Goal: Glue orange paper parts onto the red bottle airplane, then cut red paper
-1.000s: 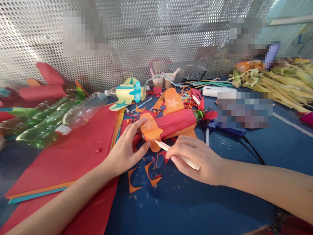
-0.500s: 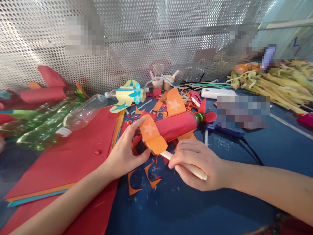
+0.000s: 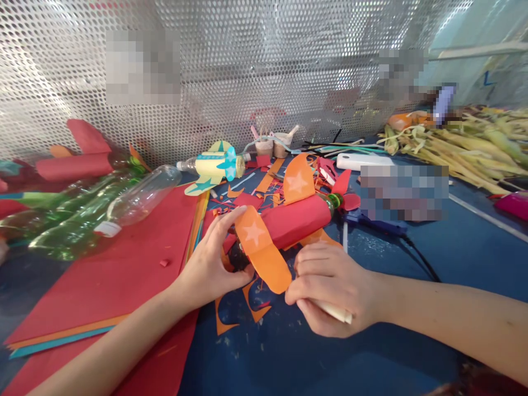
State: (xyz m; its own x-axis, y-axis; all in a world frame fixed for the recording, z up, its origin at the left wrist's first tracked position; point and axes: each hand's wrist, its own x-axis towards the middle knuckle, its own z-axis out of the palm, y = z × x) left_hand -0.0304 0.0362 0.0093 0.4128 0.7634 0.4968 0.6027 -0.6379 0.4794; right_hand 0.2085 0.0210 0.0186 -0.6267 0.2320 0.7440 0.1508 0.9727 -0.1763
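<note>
Nearest: the right hand (image 3: 330, 289), closed around a white pen (image 3: 335, 311). Pen's front end hidden; fingertips right at the low end of a star-marked orange strip (image 3: 264, 250), contact hard to judge.

Left hand (image 3: 202, 261): clamped on the left end of the red-wrapped bottle (image 3: 297, 220), thumb on the near side, index finger up by the strip's top edge.

Bottle lies on its side on the blue bench (image 3: 322, 363), ahead and to the left of the right hand. Long axis runs from the left hand away and rightward to the green neck. Strip slants across its left end, sloping down towards the right hand. Left hand is the nearer to the bottle.

Around it: orange offcuts (image 3: 224, 327) in front, red paper (image 3: 111, 269) to the left, a blue corded tool (image 3: 375, 223) off the neck.

Farther: yellow-wrapped bottle (image 3: 204, 163), two small cups (image 3: 282, 147), corn husks (image 3: 466, 144), then perforated metal sheeting (image 3: 247, 71).
</note>
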